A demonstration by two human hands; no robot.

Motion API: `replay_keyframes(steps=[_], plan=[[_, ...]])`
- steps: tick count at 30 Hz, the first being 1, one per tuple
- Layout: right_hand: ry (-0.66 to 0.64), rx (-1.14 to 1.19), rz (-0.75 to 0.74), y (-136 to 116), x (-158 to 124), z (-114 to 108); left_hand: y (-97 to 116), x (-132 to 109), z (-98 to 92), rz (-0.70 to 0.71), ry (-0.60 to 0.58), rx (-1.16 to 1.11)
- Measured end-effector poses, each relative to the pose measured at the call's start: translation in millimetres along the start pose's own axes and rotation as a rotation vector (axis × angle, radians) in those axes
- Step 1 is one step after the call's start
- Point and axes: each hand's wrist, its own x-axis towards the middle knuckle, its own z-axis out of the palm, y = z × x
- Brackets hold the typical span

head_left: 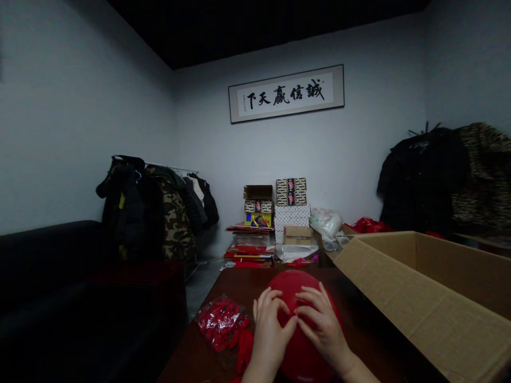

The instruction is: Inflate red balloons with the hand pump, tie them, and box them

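Observation:
An inflated red balloon (305,348) is in front of me, above the dark wooden table (351,298). My left hand (271,322) pinches at the balloon's neck, thumb and forefinger pressed together. From the other side my right hand (319,319) pinches the same spot, its remaining fingers spread near the balloon's surface. The neck itself is mostly hidden between the fingertips. Left of my hands lies a clear plastic bag (221,319) of uninflated red balloons, and loose red balloons (244,348) lie beside it.
A large open cardboard box (423,298) stands close on the right. Stacked boxes (291,213) and flat red items (249,255) are beyond the table. A black sofa (51,282) is at left, with coats on a rack (171,207) behind it.

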Motion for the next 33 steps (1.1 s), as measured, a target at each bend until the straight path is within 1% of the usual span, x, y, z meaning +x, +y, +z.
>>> replay_keyframes(steps=[5,12,23,27,33], plan=[[-0.003,0.003,0.001,-3.0,1.0,-2.5,0.8,-3.4,2.6,0.050,0.017,0.023],[0.014,-0.023,-0.061,-4.7,2.4,-4.2,0.0,-4.9,7.0,0.068,0.068,0.063],[0.029,-0.062,-0.074,-6.0,0.6,-2.7,3.2,-4.1,4.6,0.080,0.035,0.102],[0.047,-0.053,-0.065,-6.3,0.1,-1.5,3.0,-4.8,5.2,0.098,0.047,0.105],[0.045,-0.067,-0.061,-6.1,-1.0,-2.7,3.7,-4.8,2.9,0.077,0.031,0.058]])
